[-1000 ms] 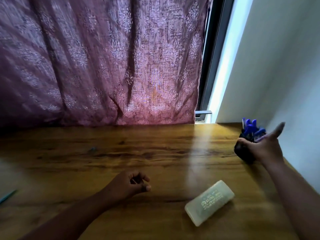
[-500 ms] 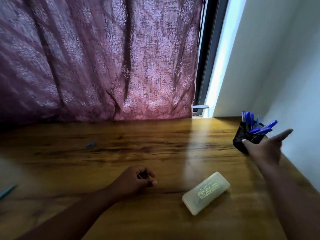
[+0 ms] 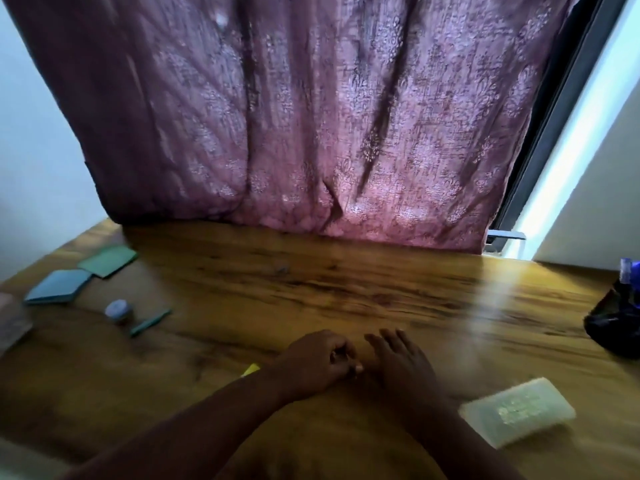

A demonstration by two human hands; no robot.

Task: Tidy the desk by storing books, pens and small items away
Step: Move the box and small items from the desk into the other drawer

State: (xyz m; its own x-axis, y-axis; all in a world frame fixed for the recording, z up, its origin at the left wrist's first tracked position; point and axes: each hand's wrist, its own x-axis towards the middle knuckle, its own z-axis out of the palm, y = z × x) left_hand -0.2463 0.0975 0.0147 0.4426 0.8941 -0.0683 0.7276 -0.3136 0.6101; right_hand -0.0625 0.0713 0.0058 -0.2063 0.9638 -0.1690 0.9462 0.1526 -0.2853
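The worktop (image 3: pixel 346 282) is still carrying loose items, so by my judgement tidying is only partly done. Two teal books (image 3: pixel 59 285) are lying at far left, a pale case (image 3: pixel 516 412) near right. Blue pens are already standing in the dark holder (image 3: pixel 616 323). A small jar (image 3: pixel 118 310) and teal pen (image 3: pixel 149 322) are awaiting storage. Left hand (image 3: pixel 317 363) is showing a narrow, curled grip, contents unclear; right hand (image 3: pixel 401 362) is lying flat and wide.

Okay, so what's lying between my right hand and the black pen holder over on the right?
In the head view, nothing lies between the right hand and the pen holder, only bare wooden desk with a streak of window light. The translucent case sits nearer you, below that line.
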